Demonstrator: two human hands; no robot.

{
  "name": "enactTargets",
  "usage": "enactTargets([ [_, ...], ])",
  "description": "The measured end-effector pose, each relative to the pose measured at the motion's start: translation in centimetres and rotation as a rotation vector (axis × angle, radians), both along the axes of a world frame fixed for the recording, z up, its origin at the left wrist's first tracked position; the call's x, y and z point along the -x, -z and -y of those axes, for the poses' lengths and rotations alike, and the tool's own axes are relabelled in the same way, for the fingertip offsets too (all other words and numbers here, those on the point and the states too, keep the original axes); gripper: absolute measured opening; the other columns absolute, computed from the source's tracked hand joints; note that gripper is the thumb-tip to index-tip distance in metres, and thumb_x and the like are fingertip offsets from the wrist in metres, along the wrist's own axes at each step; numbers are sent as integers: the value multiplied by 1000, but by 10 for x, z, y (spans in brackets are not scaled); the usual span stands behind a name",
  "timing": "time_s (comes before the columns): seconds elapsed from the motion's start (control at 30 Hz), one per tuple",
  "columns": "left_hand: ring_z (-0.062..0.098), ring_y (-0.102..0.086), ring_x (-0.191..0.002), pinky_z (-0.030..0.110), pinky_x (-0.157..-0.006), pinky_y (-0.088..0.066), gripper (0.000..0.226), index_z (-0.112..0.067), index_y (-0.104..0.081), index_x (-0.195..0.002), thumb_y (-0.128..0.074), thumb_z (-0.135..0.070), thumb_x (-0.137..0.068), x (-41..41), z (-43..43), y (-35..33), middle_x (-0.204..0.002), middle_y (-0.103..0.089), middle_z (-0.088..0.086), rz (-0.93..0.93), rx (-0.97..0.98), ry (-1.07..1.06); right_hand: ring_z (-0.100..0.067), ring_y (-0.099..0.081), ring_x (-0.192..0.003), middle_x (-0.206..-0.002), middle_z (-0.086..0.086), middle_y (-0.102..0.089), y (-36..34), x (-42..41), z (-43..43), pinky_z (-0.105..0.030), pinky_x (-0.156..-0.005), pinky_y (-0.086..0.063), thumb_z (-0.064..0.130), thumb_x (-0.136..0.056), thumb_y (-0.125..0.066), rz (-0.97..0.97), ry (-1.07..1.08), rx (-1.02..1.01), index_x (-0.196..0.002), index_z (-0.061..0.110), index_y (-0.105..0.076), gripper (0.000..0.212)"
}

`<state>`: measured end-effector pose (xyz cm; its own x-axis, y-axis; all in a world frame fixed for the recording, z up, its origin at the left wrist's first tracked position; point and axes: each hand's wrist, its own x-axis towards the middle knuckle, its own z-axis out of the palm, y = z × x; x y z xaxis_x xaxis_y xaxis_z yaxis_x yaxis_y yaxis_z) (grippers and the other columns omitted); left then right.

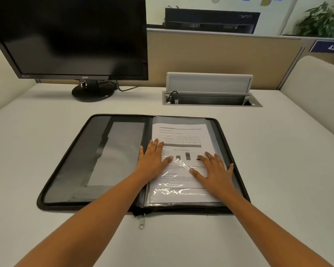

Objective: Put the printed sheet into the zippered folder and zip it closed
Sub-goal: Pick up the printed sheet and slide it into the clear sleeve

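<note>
**Head view.** The zippered folder (pixel 69 160) lies opened flat on the surface (pixel 278 170), its 2 halves spread either side of the spine. The printed sheet (pixel 181 132) is on the right half, under what looks like a clear plastic sleeve (pixel 181 198) that throws wrinkled glare. My left hand (pixel 152 160) rests flat across the spine and the sheet's left edge. My right hand (pixel 214 170) rests flat on the sheet's right part. Neither grip is closed on anything: all fingers are straight and spread, pressing down. The zipper pull (pixel 141 222) hangs off the near edge at the spine, with its metal tab lying on the surface.

**Handling, as I judge it.** The sheet is light and limp and the sleeve looks slick, so flat pressure suits it better than a pinch. The covers look soft yet stiff enough to swing over as 1 panel if I take the left cover by its outer rim. The pull tab is small and thin, so a thumb-and-forefinger pinch is the likely hold, with the other hand steadying the folder.
</note>
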<state>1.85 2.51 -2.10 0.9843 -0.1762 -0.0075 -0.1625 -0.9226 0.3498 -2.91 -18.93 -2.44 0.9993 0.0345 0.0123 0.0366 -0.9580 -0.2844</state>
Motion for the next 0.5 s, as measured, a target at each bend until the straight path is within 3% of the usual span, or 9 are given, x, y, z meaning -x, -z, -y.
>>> enactTargets([
  [0.27, 29, -5, -143, 62, -109, -1, 69, -12, -26, -141, -37, -55, -89, 27, -102, -7, -154, -12, 15, 5, -72, -443, -18, -8, -143, -154, 7, -17, 5, 0, -1, -63, -111, -4, 66, -83, -30, 43, 0, 10, -138, 38, -24, 62],
  [0.37, 34, -2, -142, 66, -107, 2, 81, -5, -22, -143, -31, -63, -86, 38, -146, -12, -154, -9, 21, -111, -129, -686, -18, -10, -143, -154, 7, -18, 6, 2, -2, -61, -111, -5, 66, -84, -30, 55, 9, 8, -137, 38, -25, 61],
  [0.5, 37, -6, -142, 65, -107, 4, 88, -6, -16, -145, -27, -68, -84, 49, -178, -16, -153, -12, 22, -204, -123, -800, -18, -10, -143, -154, 7, -19, 7, 4, -2, -61, -111, -6, 67, -83, -29, 56, 18, 21, -137, 38, -25, 61],
])
